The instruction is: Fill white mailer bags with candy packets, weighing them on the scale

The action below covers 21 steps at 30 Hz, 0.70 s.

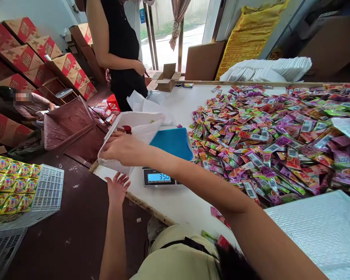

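Bag (147, 130), white, above the bench (163, 200) edge, left of the scale (159, 178). Right hand (119, 148) lies at its mouth, grip indeterminable; left hand (118, 189), fingers spread, is just below the bag.

The fingertips of the right hand (116, 147) disappear inside a white bag (148, 130) left of center, whose contents are hidden but for a sliver of red. Whether the left hand (118, 188) touches the bag's lower edge cannot be told. The right forearm (186, 169) covers part of a blue tray (175, 142) and crowds the last digit on a scale's display (157, 178). At upper center, a standing person (120, 46) is cropped at the head; at left, a seated person's (30, 105) face is blurred. Heaped packets (250, 144), their fine print illegible, run off the right edge, as does a silvery sheet (315, 229), lower right.
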Motion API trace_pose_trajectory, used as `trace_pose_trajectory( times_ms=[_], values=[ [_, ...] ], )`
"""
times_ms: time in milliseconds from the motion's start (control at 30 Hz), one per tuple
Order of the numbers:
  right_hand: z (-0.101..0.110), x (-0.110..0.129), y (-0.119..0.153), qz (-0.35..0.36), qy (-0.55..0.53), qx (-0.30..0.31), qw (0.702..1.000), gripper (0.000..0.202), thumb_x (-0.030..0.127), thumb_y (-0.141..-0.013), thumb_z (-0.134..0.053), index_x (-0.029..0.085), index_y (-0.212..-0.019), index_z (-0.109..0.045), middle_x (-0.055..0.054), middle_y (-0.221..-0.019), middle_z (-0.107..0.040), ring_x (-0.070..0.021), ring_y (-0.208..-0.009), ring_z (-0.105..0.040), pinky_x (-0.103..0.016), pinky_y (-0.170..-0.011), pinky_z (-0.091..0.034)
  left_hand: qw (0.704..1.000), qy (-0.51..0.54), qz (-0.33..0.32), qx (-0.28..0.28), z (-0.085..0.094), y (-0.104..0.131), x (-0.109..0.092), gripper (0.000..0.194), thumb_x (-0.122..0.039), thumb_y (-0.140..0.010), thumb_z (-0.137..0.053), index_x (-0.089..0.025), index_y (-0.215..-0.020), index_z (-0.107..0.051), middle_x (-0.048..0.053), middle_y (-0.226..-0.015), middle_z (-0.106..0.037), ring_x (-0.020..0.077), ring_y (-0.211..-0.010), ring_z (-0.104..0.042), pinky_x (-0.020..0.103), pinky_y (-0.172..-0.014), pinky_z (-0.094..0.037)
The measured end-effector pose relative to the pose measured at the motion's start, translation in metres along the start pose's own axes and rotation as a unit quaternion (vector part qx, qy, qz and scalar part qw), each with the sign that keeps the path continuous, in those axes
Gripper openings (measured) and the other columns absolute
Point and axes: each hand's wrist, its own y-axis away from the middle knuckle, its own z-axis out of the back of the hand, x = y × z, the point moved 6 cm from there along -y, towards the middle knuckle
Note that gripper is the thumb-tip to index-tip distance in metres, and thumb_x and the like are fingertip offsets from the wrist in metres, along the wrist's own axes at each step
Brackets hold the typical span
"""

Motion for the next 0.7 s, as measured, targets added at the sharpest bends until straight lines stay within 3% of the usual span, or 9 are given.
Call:
trace_pose_trajectory(
  times_ms=[67,133,233,333,433,500,600,700],
  values=[
    [0.002,0.005,0.002,0.008,0.001,-0.003,1.0,0.031,0.008,-0.099,-0.043,0.018,-0.112,-0.069,-0.004,-0.119,-0.071,-0.0214,-0.117,-0.06,-0.037,-0.1,-0.036,1.0,0.003,0.025,0.007,0.013,0.005,0.01,0.068,-0.084,-0.084,-0.044,-0.019,-0.094,-0.061,0.005,-0.082,-0.066,0.0184,-0.067,-0.065,0.028,-0.055,-0.049],
    [0.009,0.013,0.008,0.025,-0.006,0.007,1.0,0.028,0.011,-0.101,-0.043,0.018,-0.105,-0.07,-0.003,-0.114,-0.072,-0.0194,-0.113,-0.061,-0.036,-0.099,-0.035,0.999,0.021,0.012,0.032,0.022,0.011,0.018,0.057,-0.076,-0.084,-0.055,-0.022,-0.096,-0.064,0.004,-0.086,-0.069,0.0188,-0.072,-0.066,0.027,-0.053,-0.048],
    [0.028,0.027,0.027,0.027,-0.012,0.039,0.999,0.027,0.013,-0.103,-0.043,0.02,-0.099,-0.069,0.0,-0.107,-0.071,-0.0145,-0.105,-0.061,-0.033,-0.097,-0.033,0.997,0.037,-0.041,0.045,0.041,0.022,0.031,0.043,-0.06,-0.078,-0.071,-0.029,-0.108,-0.068,0.001,-0.103,-0.074,0.023,-0.098,-0.069,0.03,-0.068,-0.055],
    [0.044,0.036,0.052,0.026,-0.014,0.053,0.998,0.031,0.014,-0.104,-0.04,0.021,-0.096,-0.069,0.0,-0.107,-0.07,-0.0145,-0.105,-0.059,-0.034,-0.096,-0.032,0.998,0.03,-0.001,0.056,0.056,0.037,0.059,0.046,-0.061,-0.072,-0.073,-0.034,-0.11,-0.071,0.0,-0.112,-0.074,0.0284,-0.115,-0.065,0.036,-0.079,-0.057],
    [0.047,0.04,0.071,0.033,-0.018,0.047,0.998,0.034,0.014,-0.104,-0.038,0.022,-0.092,-0.068,0.0,-0.105,-0.07,-0.0156,-0.104,-0.058,-0.035,-0.096,-0.03,0.996,0.03,0.059,0.059,0.054,0.052,0.087,0.04,-0.054,-0.067,-0.078,-0.034,-0.101,-0.074,0.001,-0.107,-0.076,0.0296,-0.112,-0.066,0.039,-0.081,-0.058],
    [0.043,0.04,0.078,0.029,-0.021,0.046,0.998,0.033,0.014,-0.104,-0.039,0.021,-0.091,-0.068,-0.001,-0.103,-0.069,-0.0158,-0.102,-0.058,-0.036,-0.095,-0.03,0.997,0.028,0.059,0.044,0.048,0.056,0.096,0.035,-0.044,-0.062,-0.082,-0.031,-0.093,-0.075,0.002,-0.097,-0.078,0.0278,-0.103,-0.068,0.037,-0.082,-0.058],
    [0.045,0.043,0.088,0.016,-0.035,0.052,0.998,0.029,0.017,-0.104,-0.043,0.021,-0.09,-0.069,-0.001,-0.101,-0.069,-0.0165,-0.101,-0.058,-0.036,-0.094,-0.031,0.999,0.001,0.015,0.043,0.039,0.057,0.092,0.039,-0.037,-0.054,-0.087,-0.028,-0.09,-0.076,0.002,-0.092,-0.078,0.0248,-0.091,-0.07,0.034,-0.076,-0.059],
    [0.053,0.05,0.112,-0.003,-0.055,0.058,0.997,0.026,0.018,-0.102,-0.049,0.022,-0.089,-0.07,-0.001,-0.099,-0.07,-0.0173,-0.1,-0.058,-0.036,-0.095,-0.032,0.986,-0.127,0.005,0.111,0.034,0.062,0.087,0.04,-0.036,-0.05,-0.09,-0.026,-0.086,-0.076,0.002,-0.082,-0.076,0.0225,-0.075,-0.069,0.033,-0.066,-0.057]
  ],
)
